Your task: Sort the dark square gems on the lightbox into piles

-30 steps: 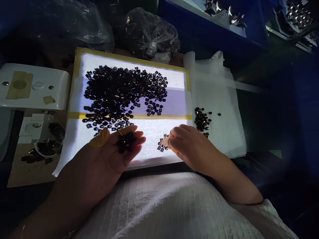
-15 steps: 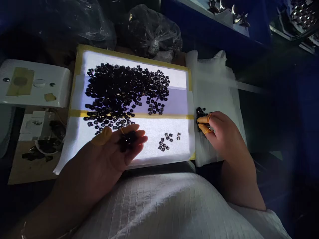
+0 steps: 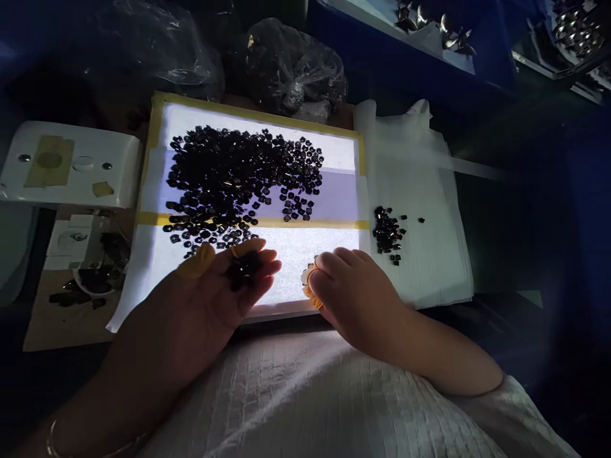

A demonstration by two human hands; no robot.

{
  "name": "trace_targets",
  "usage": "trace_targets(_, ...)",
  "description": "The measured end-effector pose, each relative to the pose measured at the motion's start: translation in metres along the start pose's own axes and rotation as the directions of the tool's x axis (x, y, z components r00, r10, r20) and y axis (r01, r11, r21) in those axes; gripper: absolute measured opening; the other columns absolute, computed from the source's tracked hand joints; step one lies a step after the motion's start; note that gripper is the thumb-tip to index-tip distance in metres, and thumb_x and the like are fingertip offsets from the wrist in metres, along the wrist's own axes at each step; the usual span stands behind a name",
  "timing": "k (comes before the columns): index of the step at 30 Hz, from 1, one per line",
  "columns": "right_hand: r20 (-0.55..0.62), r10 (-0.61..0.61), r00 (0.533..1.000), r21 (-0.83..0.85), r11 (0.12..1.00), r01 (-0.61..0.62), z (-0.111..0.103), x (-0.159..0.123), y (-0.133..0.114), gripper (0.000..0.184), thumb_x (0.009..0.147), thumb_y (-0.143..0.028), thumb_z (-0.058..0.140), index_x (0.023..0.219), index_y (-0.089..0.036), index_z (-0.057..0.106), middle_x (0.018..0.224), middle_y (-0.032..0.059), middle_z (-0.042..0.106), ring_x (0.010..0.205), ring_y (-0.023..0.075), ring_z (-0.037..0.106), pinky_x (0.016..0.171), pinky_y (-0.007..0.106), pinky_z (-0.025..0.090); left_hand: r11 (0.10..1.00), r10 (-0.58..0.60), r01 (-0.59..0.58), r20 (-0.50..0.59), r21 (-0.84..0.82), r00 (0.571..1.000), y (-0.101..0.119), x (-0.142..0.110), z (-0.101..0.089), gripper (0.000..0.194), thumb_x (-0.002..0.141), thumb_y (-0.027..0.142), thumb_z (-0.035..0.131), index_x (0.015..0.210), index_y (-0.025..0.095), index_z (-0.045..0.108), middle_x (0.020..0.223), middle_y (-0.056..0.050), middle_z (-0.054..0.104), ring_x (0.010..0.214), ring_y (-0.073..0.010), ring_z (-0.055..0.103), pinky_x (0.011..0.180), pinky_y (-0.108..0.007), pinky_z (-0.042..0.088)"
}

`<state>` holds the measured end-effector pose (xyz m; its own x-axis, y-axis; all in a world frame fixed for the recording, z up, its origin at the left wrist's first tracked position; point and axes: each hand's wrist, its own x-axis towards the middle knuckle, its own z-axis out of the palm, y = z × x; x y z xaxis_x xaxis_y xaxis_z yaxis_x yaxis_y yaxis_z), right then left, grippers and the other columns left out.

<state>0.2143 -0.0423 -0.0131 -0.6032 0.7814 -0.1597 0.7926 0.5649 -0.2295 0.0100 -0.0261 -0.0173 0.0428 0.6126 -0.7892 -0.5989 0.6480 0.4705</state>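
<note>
- On the lit panel [image 3: 337,152], upper left to middle: big heap of small dark pieces [image 3: 219,165], packed dense at left, thinning to loose singles along lower and right edges
- Over lower left of panel: left hand [image 3: 205,305], palm up and open, fingers slightly curled, cupping a clump of dark pieces [image 3: 244,270]
- On left thumb: yellow finger cover [image 3: 198,261]; on left wrist, thin bracelet [image 3: 51,439]
- At lower right of panel: right hand [image 3: 356,286], back up, fingers curled down toward the lit surface; can't tell if gripping a piece, tips mostly hidden
- On right fingers: yellow covering [image 3: 312,298], only partly in view
- Right of panel, on white sheets [image 3: 420,165]: small pile of dark pieces [image 3: 386,232], few strays beside, one farther off to the right
- Across panel: yellow tape strip [image 3: 157,219], purple band [image 3: 337,194] just above
- Left of panel: white switch plate [image 3: 71,165], two yellow patches on it
- Behind panel: clear plastic bag [image 3: 296,63], gathered at the neck
- Far upper right: shiny metal pieces [image 3: 434,28] on white paper
</note>
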Motion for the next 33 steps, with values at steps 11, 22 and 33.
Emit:
trace_targets(11,-0.427,0.221,0.877,0.225,0.965,-0.134,-0.009,-0.032,0.061,0.009,0.096,-0.012,0.060,0.095,-0.016,0.068,0.089,0.0072,0.067,0.084,0.0208,0.063,0.074,0.036,0.053,1.000,0.007,-0.007,-0.006,-0.022,1.000,-0.001,0.006,-0.006,0.039,0.103,0.029,0.047,0.095,0.010,0.080,0.097,-0.013,0.081,0.083,-0.0235,0.080,0.074,-0.030,0.069)
trace_targets(22,-0.335,0.262,0.905,0.318,0.936,-0.153,-0.005,-0.044,0.071,0.013,0.096,-0.010,0.058,0.093,-0.020,0.066,0.089,0.0043,0.064,0.085,0.0192,0.063,0.072,0.034,0.053,0.998,0.047,-0.043,-0.068,0.052,0.997,-0.003,0.010,-0.011,0.042,0.104,0.028,0.043,0.094,0.012,0.080,0.100,-0.014,0.082,0.080,-0.0233,0.081,0.074,-0.030,0.068)
trace_targets(33,-0.231,0.107,0.967,0.268,0.962,-0.042,0.004,-0.033,0.058,0.027,0.096,0.002,0.048,0.102,-0.015,0.068,0.090,0.0063,0.063,0.082,0.0180,0.056,0.072,0.033,0.047,0.999,0.019,-0.016,-0.047,0.045,0.999,-0.001,0.009,-0.015,0.028,0.098,0.027,0.054,0.105,0.017,0.079,0.103,-0.011,0.081,0.089,-0.0255,0.080,0.077,-0.036,0.069)
